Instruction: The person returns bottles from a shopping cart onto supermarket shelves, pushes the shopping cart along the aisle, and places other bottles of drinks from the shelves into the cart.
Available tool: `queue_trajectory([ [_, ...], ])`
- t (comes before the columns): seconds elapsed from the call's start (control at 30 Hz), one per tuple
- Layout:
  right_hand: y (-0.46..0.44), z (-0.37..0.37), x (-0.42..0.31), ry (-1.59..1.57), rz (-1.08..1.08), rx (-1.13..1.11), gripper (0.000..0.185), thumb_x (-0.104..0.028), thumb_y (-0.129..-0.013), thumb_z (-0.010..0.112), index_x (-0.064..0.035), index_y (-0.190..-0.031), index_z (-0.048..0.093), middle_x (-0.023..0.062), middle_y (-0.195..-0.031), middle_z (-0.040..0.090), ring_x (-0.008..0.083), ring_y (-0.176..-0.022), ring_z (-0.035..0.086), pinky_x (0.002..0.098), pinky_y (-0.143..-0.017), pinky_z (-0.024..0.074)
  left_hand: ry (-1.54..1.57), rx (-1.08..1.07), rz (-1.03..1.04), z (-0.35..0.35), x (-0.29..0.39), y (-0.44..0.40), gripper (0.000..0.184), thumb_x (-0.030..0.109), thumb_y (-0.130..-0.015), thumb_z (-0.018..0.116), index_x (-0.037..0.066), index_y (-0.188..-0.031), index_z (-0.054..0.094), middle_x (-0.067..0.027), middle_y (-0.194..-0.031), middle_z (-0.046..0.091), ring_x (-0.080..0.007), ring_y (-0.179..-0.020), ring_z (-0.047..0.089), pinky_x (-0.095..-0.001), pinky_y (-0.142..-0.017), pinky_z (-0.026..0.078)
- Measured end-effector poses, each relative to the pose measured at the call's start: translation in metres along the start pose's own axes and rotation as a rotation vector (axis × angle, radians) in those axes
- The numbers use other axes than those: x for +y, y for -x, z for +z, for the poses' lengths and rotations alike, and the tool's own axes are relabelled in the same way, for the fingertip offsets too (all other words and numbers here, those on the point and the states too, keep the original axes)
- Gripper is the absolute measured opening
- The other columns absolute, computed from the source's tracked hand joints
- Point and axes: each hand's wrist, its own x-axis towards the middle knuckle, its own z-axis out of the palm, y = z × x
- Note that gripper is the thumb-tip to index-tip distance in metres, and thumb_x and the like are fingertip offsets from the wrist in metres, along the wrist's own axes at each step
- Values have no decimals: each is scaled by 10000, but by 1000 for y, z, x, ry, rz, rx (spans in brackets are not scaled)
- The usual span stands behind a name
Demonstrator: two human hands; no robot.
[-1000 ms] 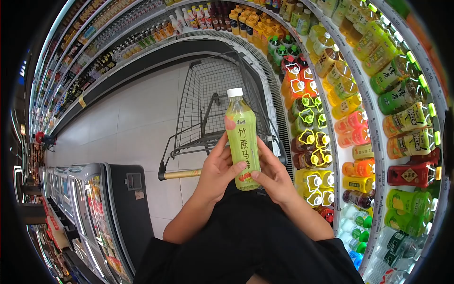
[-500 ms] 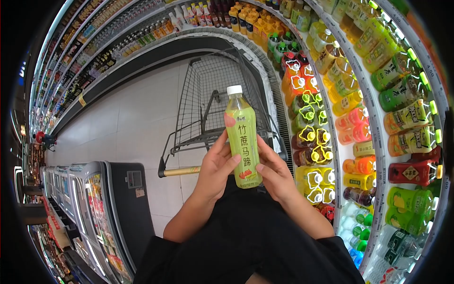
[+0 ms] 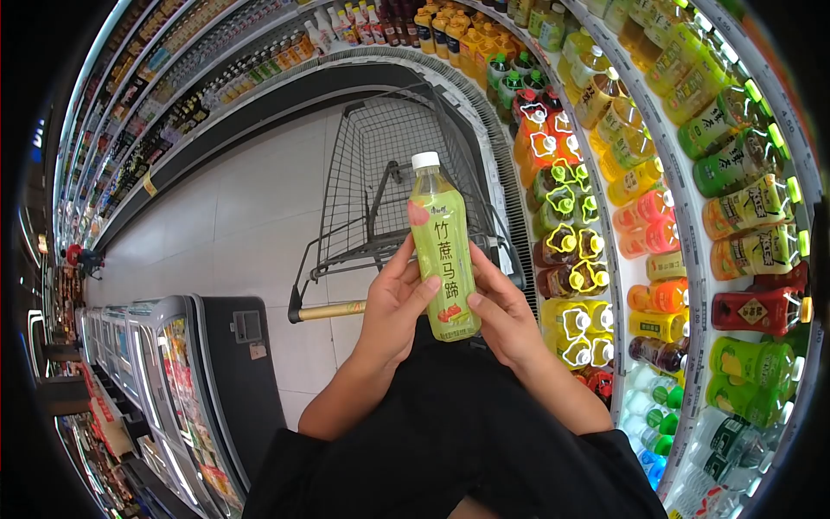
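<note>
A green drink bottle (image 3: 445, 259) with a white cap is held nearly upright in front of my body, its label facing me. My left hand (image 3: 399, 298) grips its left side, thumb across the front of the label. On the opposite side my right hand (image 3: 501, 316) is closed on it, with the thumb pressed near the lower label. The fingers behind the bottle are mostly hidden. Just beyond the bottle stands a grey wire shopping cart (image 3: 359, 164), its tan handle (image 3: 328, 312) showing to the left of my left hand.
Curved drink shelves (image 3: 612, 285) filled with colourful bottles run close along my right side and round the far end. On the left stands a dark-ended freezer case (image 3: 238, 363) with glass fronts. Pale floor tiles (image 3: 259, 190) lie between the cart and the left shelves.
The bottle's top has shifted very slightly left. Both hands keep the same hold, and the cart looks unmoved.
</note>
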Motion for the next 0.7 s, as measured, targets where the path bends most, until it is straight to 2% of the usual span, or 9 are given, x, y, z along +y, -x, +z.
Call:
queue_trajectory([
  [0.2,1,1,1,-24,28,21,670,43,-996,485,-56,-1626,282,132,-1572,428,227,-1454,405,378,-1200,307,-1,-10,-25,2,1,0,685,20,-1003,575,-20,-1601,243,-171,-1439,561,-228,-1311,582,-371,-1091,485],
  [0.47,2,3,0,-139,93,37,671,31,-980,413,-63,-1631,278,136,-1601,387,229,-1474,374,377,-1222,270,-10,-41,-85,-1,6,0,674,65,-1025,551,7,-1614,229,-150,-1458,546,-215,-1324,566,-369,-1099,468],
  [0.6,2,3,3,-155,98,34,687,55,-969,426,-60,-1630,277,137,-1611,378,229,-1488,360,377,-1224,266,-9,-36,-91,-2,7,1,676,65,-1026,546,11,-1617,222,-148,-1473,532,-217,-1335,556,-374,-1108,458],
  [0.7,3,6,5,16,56,30,696,71,-975,473,-63,-1630,278,136,-1617,371,231,-1498,351,374,-1216,285,-20,-33,-76,-6,2,2,684,64,-1025,550,11,-1619,214,-156,-1475,526,-222,-1340,551,-379,-1110,455],
])
